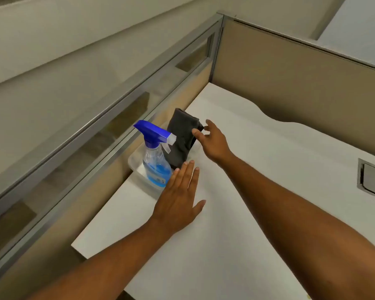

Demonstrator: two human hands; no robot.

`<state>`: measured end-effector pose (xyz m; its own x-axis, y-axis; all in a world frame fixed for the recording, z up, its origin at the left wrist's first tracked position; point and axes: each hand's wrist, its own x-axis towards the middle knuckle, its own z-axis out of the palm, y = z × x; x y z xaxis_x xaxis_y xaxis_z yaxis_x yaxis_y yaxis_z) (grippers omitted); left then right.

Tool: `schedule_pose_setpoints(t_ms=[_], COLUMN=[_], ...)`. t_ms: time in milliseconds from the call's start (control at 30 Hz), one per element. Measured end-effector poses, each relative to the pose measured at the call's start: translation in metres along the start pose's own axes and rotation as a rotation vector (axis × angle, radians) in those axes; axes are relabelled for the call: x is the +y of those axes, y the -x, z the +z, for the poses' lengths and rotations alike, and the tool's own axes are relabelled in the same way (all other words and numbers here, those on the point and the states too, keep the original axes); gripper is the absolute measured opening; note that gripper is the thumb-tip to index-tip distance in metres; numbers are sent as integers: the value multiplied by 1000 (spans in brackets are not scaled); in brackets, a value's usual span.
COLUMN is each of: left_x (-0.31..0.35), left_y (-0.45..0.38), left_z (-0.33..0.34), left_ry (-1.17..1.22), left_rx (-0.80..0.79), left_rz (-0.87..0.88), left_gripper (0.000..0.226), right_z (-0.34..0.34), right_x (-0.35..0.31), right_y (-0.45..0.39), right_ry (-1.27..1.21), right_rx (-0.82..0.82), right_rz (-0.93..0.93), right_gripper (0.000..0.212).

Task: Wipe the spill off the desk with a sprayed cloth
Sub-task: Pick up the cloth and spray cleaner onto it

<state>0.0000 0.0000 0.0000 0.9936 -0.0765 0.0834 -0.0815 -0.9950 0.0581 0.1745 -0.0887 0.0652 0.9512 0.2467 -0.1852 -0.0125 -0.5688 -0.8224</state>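
1. Head view: white desk [236, 213] in a cubicle corner; a clear tray [136, 167] sits by the partition at its left edge.
2. The tray holds a spray bottle [155, 161] (blue trigger head, blue liquid) and a dark grey cloth [181, 137] standing folded just behind it.
3. Right hand [214, 141]: thumb and fingertips pinching the cloth's upper right edge.
4. Left hand [180, 198]: open, fingers flat and extended, beside the bottle's base, gripping nothing.
5. No spill discernible on the desk.
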Motion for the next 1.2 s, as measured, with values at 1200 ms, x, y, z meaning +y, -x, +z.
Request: schedule_pose_setpoints(t_ms=[1200], left_x=[129], left_y=[18], left_z=[-112], left_ry=[1897], left_rx=[-320], left_rz=[-253], left_gripper=[40], right_z=[-191], right_x=[49], right_y=[180], right_ry=[-1563], right_rx=[-87], right_rz=[115], right_gripper=[79])
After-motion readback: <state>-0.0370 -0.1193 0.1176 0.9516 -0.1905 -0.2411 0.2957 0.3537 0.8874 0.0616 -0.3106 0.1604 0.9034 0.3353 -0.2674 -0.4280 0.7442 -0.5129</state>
